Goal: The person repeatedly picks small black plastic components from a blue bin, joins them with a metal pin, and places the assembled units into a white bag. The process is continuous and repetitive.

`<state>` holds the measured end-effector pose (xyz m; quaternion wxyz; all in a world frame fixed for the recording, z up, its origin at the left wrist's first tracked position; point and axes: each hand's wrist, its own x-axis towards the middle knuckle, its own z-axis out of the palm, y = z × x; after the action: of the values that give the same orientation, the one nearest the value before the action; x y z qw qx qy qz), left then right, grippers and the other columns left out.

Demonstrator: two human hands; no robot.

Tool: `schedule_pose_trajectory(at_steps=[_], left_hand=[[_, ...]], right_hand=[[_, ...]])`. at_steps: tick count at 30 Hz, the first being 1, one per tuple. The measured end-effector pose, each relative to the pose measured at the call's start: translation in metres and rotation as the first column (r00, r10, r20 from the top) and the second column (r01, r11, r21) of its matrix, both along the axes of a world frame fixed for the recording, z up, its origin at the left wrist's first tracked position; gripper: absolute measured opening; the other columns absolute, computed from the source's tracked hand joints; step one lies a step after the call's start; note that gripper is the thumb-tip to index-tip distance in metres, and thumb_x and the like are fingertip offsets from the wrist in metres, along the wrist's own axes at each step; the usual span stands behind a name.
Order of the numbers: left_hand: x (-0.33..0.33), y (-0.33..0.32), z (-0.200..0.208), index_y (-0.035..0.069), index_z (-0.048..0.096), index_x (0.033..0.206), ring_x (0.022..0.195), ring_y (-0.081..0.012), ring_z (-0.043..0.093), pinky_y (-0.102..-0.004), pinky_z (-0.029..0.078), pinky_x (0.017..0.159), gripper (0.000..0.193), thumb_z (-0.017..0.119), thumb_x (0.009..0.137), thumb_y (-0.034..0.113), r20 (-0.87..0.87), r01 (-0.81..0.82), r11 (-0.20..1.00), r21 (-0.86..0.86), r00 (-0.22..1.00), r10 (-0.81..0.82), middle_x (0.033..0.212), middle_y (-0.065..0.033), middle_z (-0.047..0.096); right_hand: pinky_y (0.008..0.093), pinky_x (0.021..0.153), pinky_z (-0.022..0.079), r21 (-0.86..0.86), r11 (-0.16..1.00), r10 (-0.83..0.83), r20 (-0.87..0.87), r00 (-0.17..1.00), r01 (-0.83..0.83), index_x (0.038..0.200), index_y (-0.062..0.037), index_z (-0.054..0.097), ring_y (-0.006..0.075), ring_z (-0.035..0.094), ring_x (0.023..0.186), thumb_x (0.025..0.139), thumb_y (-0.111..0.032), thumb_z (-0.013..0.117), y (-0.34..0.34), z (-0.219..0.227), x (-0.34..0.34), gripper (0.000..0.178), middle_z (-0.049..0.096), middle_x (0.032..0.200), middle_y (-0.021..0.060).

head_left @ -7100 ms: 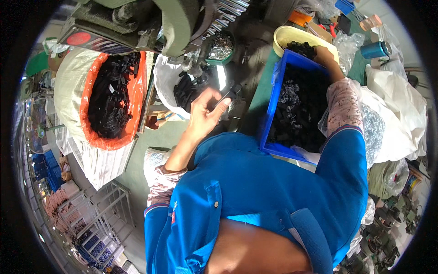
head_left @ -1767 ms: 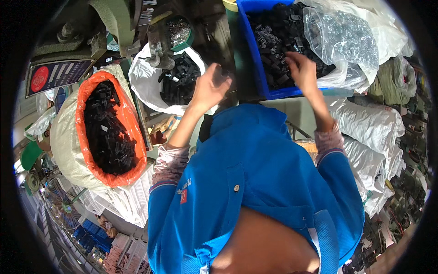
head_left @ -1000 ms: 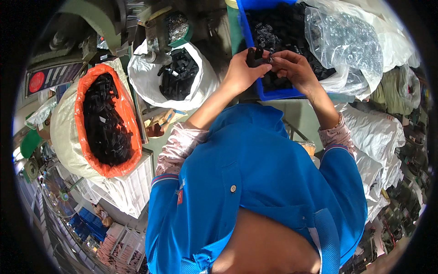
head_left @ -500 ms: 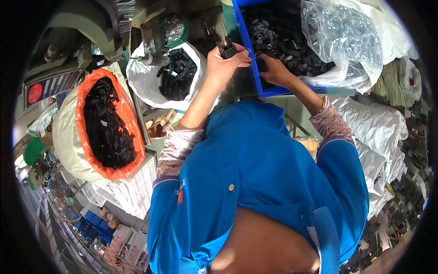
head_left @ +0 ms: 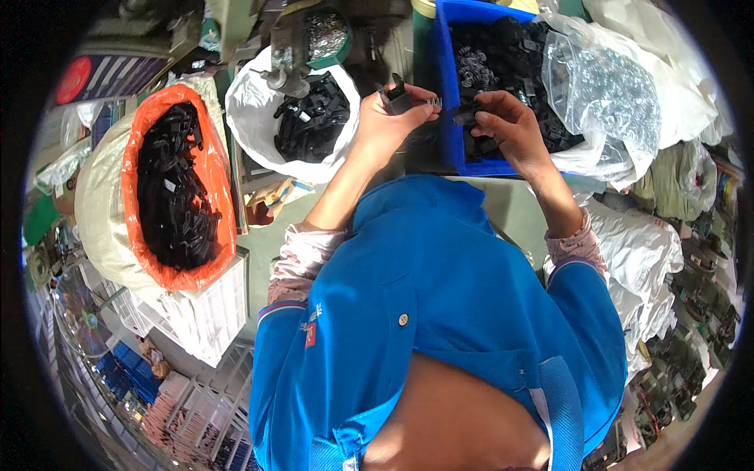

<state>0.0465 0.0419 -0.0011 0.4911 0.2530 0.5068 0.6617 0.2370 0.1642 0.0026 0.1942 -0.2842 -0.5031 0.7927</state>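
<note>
My left hand [head_left: 382,125] is closed around a black plastic part [head_left: 397,98] with two upright prongs. A small metal coil spring [head_left: 434,102] sticks out at its thumb and fingertips. Over the near left side of a blue bin [head_left: 450,145], my right hand [head_left: 516,132] pinches a small dark plastic piece [head_left: 466,115], its exact shape unclear. Inside the bin lie loose black parts [head_left: 510,51] and a heap of metal springs [head_left: 474,71]. The two hands are apart, with the bin's left wall between them.
Left of my left hand stands a white-lined container [head_left: 255,129] of black parts. Farther left is an orange-lined sack [head_left: 228,228] of black pieces. A green tray of small metal bits [head_left: 327,35] sits behind. Clear plastic bags [head_left: 605,86] drape over the bin's right side.
My right hand has lifted from among the bin's parts, now showing a small dark piece in its fingers. My left hand still holds its part; the spring at its fingertips shows more clearly.
</note>
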Motion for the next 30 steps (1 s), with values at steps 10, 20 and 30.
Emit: schedule_pose_trajectory(at_steps=[10, 20, 30], left_hand=[[-0.022, -0.039, 0.012, 0.0, 0.067, 0.09, 0.077, -0.0063, 0.06, -0.0222, 0.049, 0.072, 0.015, 0.07, 0.076, 0.001, -0.41, -0.217, 0.976, -0.007, 0.891, 0.195, 0.089, -0.0036, 0.068], [-0.042, -0.076, 0.016, 0.001, 0.067, 0.089, 0.077, -0.0111, 0.062, -0.0259, 0.048, 0.071, 0.018, 0.073, 0.072, 0.004, -0.734, -0.371, 0.927, 0.06, 0.613, 0.293, 0.085, -0.0099, 0.067], [-0.045, -0.073, 0.003, 0.0, 0.066, 0.088, 0.077, -0.0068, 0.06, -0.0236, 0.049, 0.071, 0.016, 0.074, 0.077, 0.008, -0.601, -0.429, 0.899, -0.088, 0.743, 0.295, 0.085, -0.006, 0.069]], right_hand=[[0.0252, 0.084, 0.054, -0.477, 0.843, 0.187, -0.175, 0.967, -0.25, 0.125, 0.0035, 0.047, 0.0183, 0.064, 0.092, 0.09, -0.003, 0.055, -0.007, -0.003, -0.059, 0.036, 0.063, 0.097, 0.0111], [0.0303, 0.092, 0.05, -0.562, 0.719, 0.382, -0.172, 0.908, -0.409, 0.114, 0.0015, 0.055, 0.0208, 0.062, 0.096, 0.092, -0.007, 0.054, -0.011, -0.01, -0.123, 0.024, 0.062, 0.103, 0.0123], [0.0404, 0.096, 0.047, -0.418, 0.808, 0.374, -0.182, 0.909, -0.416, 0.114, 0.0024, 0.058, 0.0246, 0.061, 0.1, 0.09, -0.008, 0.058, -0.014, -0.014, -0.127, 0.027, 0.061, 0.109, 0.0162]])
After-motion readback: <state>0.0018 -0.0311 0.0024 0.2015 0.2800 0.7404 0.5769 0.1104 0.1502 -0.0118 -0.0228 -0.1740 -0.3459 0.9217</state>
